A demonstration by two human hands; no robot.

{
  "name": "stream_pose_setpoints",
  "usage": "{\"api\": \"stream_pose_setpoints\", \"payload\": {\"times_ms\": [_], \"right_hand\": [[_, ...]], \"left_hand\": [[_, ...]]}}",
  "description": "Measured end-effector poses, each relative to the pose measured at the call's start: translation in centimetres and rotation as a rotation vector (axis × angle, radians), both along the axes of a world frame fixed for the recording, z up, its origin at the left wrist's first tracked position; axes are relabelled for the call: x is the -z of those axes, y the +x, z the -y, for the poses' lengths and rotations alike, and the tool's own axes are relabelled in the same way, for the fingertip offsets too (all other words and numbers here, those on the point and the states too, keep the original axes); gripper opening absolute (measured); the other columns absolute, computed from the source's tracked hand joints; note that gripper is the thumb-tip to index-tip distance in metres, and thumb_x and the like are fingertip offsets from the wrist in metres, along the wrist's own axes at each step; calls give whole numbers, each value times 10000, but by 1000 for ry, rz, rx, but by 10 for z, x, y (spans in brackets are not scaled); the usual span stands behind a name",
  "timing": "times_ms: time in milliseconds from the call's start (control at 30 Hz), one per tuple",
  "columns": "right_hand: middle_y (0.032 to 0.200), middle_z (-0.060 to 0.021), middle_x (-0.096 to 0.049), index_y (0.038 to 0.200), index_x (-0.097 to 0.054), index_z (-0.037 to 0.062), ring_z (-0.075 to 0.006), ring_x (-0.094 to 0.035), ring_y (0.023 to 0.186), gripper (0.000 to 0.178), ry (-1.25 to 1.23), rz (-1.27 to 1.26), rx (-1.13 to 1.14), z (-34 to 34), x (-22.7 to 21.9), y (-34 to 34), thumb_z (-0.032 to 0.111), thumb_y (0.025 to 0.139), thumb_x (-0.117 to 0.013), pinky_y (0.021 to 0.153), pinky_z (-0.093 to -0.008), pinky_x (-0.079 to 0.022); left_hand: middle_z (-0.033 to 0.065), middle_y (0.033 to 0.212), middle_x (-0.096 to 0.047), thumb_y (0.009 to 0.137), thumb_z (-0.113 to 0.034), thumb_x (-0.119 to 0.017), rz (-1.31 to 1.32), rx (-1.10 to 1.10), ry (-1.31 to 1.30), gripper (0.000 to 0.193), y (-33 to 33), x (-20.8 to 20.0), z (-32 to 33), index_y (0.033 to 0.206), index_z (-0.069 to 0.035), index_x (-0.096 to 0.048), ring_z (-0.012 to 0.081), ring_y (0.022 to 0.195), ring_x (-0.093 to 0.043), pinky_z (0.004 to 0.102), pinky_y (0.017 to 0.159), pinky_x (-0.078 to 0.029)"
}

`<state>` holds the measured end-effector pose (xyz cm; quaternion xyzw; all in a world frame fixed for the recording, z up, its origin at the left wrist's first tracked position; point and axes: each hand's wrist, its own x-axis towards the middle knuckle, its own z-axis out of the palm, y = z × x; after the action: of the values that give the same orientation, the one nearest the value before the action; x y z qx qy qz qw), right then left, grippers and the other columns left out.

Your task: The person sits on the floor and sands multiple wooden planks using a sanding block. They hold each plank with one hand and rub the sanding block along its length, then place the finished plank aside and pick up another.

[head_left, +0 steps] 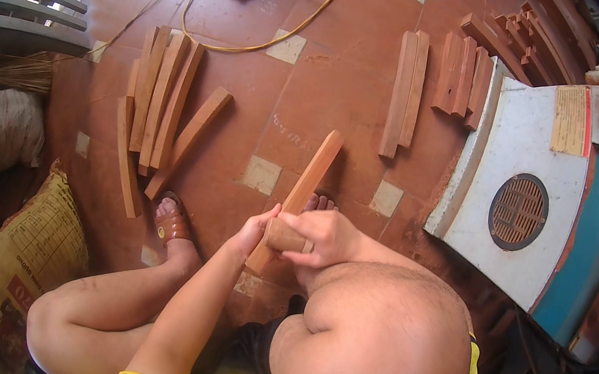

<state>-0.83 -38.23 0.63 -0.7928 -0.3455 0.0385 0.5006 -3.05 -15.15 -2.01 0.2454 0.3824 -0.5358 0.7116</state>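
My left grip (253,234), pinching one wooden bar (315,170); my right grip (329,233), clasping a brown block (284,237) against it; tiled floor (343,94) below.

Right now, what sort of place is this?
Probably a woodworking shop. The left hand holds a wooden bar, more cut bars lie on the floor, and a big white-and-blue machine stands at the right.

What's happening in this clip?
A person with bent knees grips a long reddish-brown wooden bar in the left hand, while the right hand holds a small light-brown block across its near part. Similar wooden bars lie on the terracotta-tiled floor, left and right; a white-and-teal machine stands at right.
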Motion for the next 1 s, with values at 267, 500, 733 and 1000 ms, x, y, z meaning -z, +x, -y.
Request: {"api": "stream_pose_setpoints", "payload": {"times_ms": [267,500,733,1000], "right_hand": [[853,-185,-716,1357,-624,-23,-320,-734,727,697,-79,-2,289,15,1,17,355,820,-858,639,-404,-609],[833,-172,-735,1327,-656,27,-297,-732,672,631,-237,42,503,35,38,50,402,851,-829,583,-399,-593],[856,-158,-729,1383,-623,-20,-303,-731,691,727,-27,23,119,8,6,15,366,816,-867,643,-379,-611],[814,-167,-738,1349,-655,18,-317,-732,666,682,-376,34,764,51,66,66,445,843,-819,575,-417,-592]], "left_hand": [[59,867,-590,1030,-706,-477,25,95,43,660,36,-24,27,1054,-63,-626,190,727,-548,314,620,-468],[59,887,-611,1028,-730,-462,-32,114,-82,677,23,12,13,1032,-72,-621,192,732,-573,319,628,-501],[89,957,-691,1033,-715,-469,60,67,-7,697,15,2,17,1150,-51,-645,218,766,-668,345,660,-576],[29,820,-534,1027,-743,-442,-25,118,6,663,19,-5,23,964,-94,-568,160,689,-502,301,604,-452]]}}
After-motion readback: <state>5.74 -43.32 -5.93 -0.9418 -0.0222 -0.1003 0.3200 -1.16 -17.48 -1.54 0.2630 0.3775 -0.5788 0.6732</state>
